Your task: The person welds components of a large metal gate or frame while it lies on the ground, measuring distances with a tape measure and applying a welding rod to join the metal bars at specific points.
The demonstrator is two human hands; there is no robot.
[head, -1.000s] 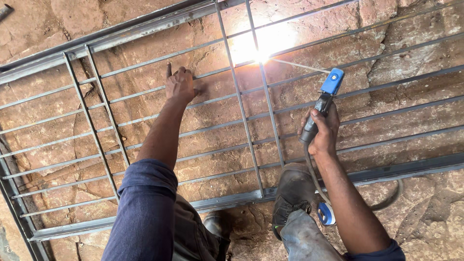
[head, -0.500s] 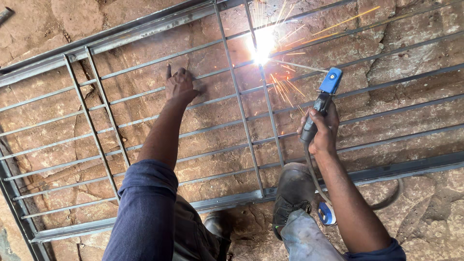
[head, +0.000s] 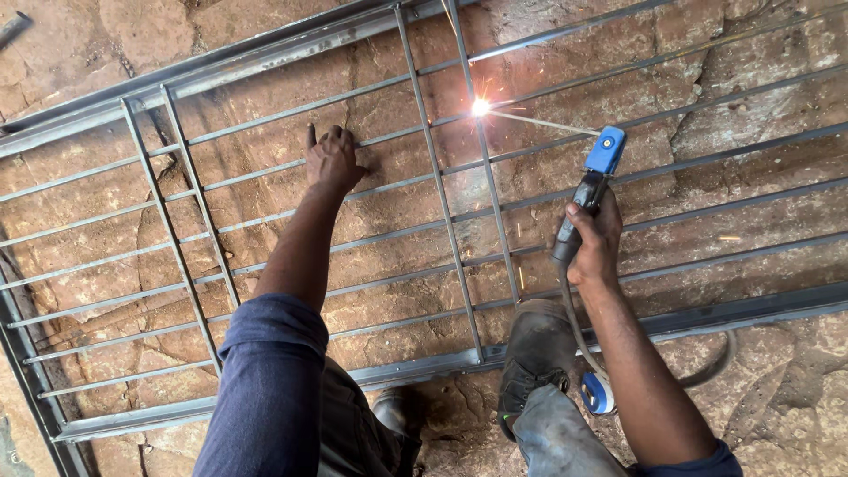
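A steel window grille (head: pixel 265 177) lies flat on rough reddish stone ground (head: pixel 751 115), its thin horizontal rods crossing a few upright bars inside a heavier frame. The person stands over its near edge, looking straight down.

The right hand (head: pixel 594 240) is wrapped tight around the dark grip of a welding electrode holder (head: pixel 590 185), whose blue head points up and to the left. The fingers are curled fully around the handle, thumb laid along the top. From the blue head a thin welding rod (head: pixel 543 122) runs out to the left, and its tip meets the grille where a horizontal rod crosses an upright bar. A bright white arc (head: pixel 480 107) burns at that joint, with a few small sparks scattered around it. A dark cable (head: pixel 574 327) drops from the bottom of the handle, passes beside the boot and loops away across the stone to the right.

The left hand (head: pixel 332 161) is pressed down on the grille well to the left of the arc, fingers spread open and flat, holding nothing, the palm resting across one of the horizontal rods. The arm wears a blue sleeve (head: pixel 269 371) pushed up above the elbow.

A worn black boot (head: pixel 534 353) stands on the lower frame bar of the grille, just beside the right forearm.
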